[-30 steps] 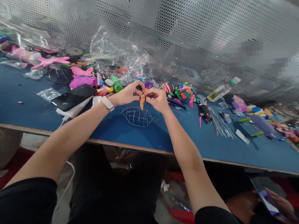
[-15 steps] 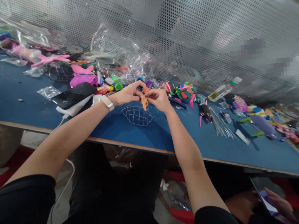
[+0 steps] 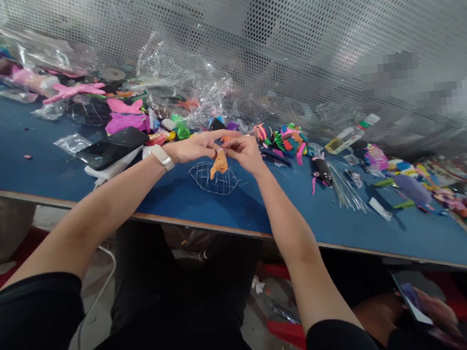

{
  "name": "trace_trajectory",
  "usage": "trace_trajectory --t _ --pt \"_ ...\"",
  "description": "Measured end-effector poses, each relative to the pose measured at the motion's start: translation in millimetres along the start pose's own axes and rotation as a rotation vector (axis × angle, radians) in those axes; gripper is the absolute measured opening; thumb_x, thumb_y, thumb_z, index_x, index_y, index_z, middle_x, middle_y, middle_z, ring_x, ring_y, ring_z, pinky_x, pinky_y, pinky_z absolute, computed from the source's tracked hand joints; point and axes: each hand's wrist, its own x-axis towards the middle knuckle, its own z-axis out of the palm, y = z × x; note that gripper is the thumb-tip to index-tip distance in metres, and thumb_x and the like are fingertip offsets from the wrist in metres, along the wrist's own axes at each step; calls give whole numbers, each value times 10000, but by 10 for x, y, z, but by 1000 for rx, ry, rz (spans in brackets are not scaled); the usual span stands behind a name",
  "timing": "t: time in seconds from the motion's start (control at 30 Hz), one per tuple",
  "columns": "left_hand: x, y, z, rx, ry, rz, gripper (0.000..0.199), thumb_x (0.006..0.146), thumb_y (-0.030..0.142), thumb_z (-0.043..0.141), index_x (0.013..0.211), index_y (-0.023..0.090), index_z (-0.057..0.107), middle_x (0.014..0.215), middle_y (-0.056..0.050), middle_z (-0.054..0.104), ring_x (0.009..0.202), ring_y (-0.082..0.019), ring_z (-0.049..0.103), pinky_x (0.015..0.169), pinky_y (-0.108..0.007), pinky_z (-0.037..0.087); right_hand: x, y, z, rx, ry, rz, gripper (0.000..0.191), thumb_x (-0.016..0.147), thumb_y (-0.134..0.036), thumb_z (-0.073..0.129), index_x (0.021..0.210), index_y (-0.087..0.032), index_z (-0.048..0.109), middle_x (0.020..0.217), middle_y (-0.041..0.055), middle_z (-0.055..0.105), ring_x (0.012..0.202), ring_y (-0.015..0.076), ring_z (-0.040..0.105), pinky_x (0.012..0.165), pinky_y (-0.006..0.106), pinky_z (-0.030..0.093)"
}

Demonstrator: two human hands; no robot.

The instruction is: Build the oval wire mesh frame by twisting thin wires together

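Soft orange clay [image 3: 219, 164] hangs between my two hands, above the blue table. My left hand [image 3: 198, 147], with a white band at the wrist, has its fingers closed on the clay from the left. From the right, my right hand [image 3: 246, 150] pinches the same lump with thumb and fingers. A leaf-shaped wire mesh [image 3: 213, 183] lies on the table just below my hands, partly covered by the clay.
A black phone [image 3: 113, 148] rests on a white object at the left. Clay figures [image 3: 292, 139], plastic bags and thin wires [image 3: 347, 189] line the back and right. A metal mesh panel [image 3: 245, 42] stands behind. Another person's hand [image 3: 434, 310] holds a phone at lower right.
The orange clay has shifted slightly left and looks larger below my fingers. The fingers of my left hand now reach further over towards my right hand.
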Motion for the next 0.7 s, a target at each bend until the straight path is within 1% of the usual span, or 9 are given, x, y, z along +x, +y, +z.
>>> trace_trajectory --t 0.13,0.23,0.3,0.37,0.43,0.5,0.53,0.6,0.7 --pt "-15 0 20 -39 -43 7 883 759 150 782 1620 179 591 780 13 780 677 -160 725 705 -283 542 -2 36 31 35 -27 -3 479 793 -698 940 878 -241 824 843 26 813 754 190 745 778 395 680" --pt "-11 -29 36 -76 -40 24 918 787 139 782 1670 144 531 784 1 786 674 -156 717 698 -280 530 -12 46 35 47 -37 4 493 801 -709 936 899 -240 822 820 19 786 754 184 723 765 380 661" --pt "-2 -63 34 -87 15 53 916 782 123 775 1663 119 528 777 -15 791 675 -167 733 680 -280 532 -18 44 36 51 -35 10 489 812 -709 930 914 -243 821 842 18 785 771 183 719 768 374 649" --pt "6 -98 22 -94 94 81 887 767 104 747 1632 108 546 747 -21 787 629 -164 724 619 -267 507 -20 34 40 52 -28 18 492 830 -718 913 925 -245 815 880 18 792 765 176 713 755 368 635" --pt "9 -117 9 -99 174 93 836 751 86 703 1576 116 575 699 -4 766 527 -128 655 527 -243 427 -19 15 48 51 -18 27 487 857 -718 892 934 -245 807 885 13 789 722 162 689 722 359 616" --pt "5 -115 7 -117 232 94 797 722 77 679 1511 131 582 681 13 757 484 -102 605 484 -231 364 -16 -10 60 52 -7 29 480 877 -711 881 937 -243 794 862 4 770 685 150 659 692 347 593" --pt "1 -108 13 -134 255 98 785 707 79 680 1482 136 573 688 18 759 496 -100 613 486 -226 363 -15 -23 66 54 -1 27 478 886 -709 876 933 -243 784 847 0 758 677 147 647 682 341 581" --pt "-8 -88 34 -181 288 105 756 699 97 704 1436 143 542 716 19 768 561 -115 669 524 -220 414 -12 -47 80 64 11 25 485 896 -716 866 919 -244 762 808 -9 728 668 146 633 667 334 560" --pt "-18 -62 73 -238 315 94 665 782 175 755 1399 158 508 744 25 765 613 -129 712 586 -233 491 -9 -65 95 77 22 30 506 894 -743 855 917 -251 738 760 -23 688 636 144 609 646 333 545"
